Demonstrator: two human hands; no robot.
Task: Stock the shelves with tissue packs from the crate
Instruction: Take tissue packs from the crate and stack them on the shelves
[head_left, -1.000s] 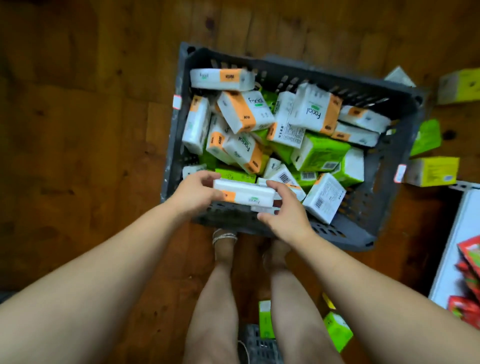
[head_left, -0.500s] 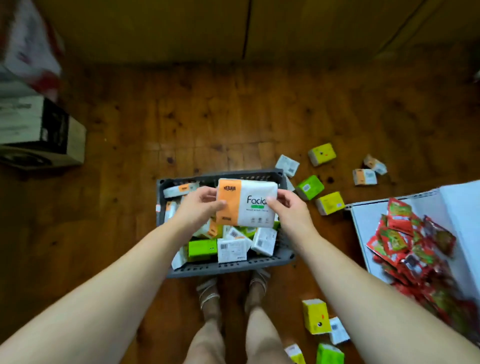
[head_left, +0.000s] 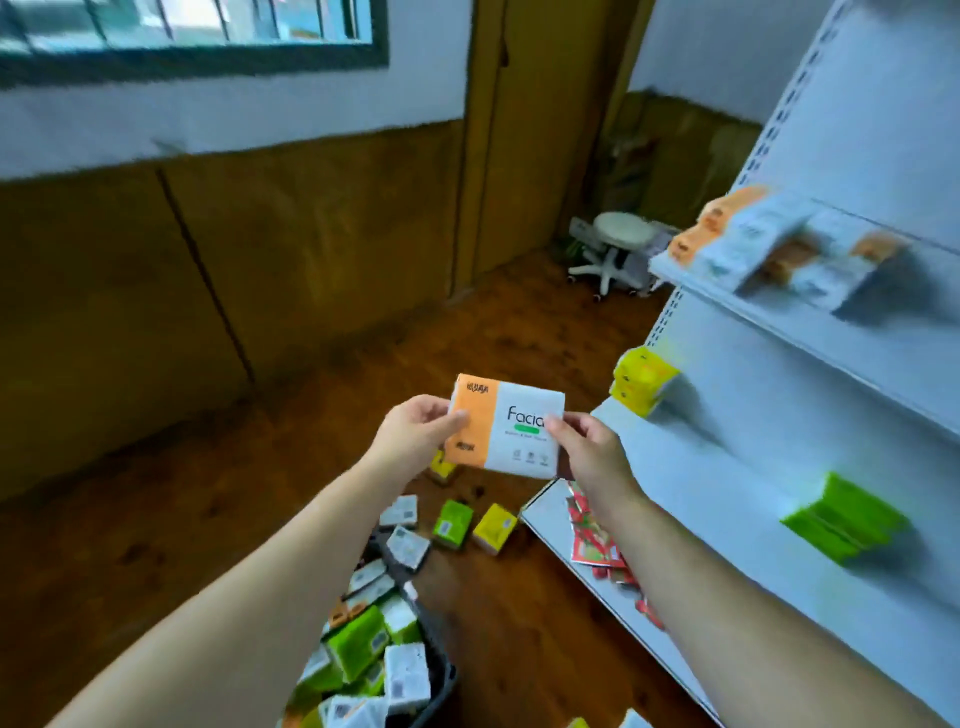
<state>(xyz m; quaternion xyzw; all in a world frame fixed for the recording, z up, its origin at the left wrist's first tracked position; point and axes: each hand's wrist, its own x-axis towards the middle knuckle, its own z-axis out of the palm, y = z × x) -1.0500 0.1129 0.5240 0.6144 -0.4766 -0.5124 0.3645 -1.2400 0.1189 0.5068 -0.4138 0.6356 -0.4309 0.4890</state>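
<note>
An orange-and-white tissue pack (head_left: 511, 422) is held up in front of me, face toward the camera. My left hand (head_left: 415, 434) pinches its orange left edge and my right hand (head_left: 587, 448) pinches its white right edge. Below, the dark crate (head_left: 439, 670) holds several green and white tissue packs. The white shelf unit (head_left: 810, 364) rises at the right. Its upper shelf carries orange-and-white packs (head_left: 769, 244), a lower shelf has yellow packs (head_left: 644, 382), and green packs (head_left: 847, 517) lie further down.
Loose green, yellow and white packs (head_left: 457, 522) lie on the wooden floor beyond the crate. Red sachets (head_left: 597, 540) cover the bottom shelf. A white stool (head_left: 618, 249) stands in the far corner by the brown door. Wood-panelled wall runs along the left.
Both hands lifted the tissue pack out of the crate and raised it. My view swung up from the floor toward the shelves at the right.
</note>
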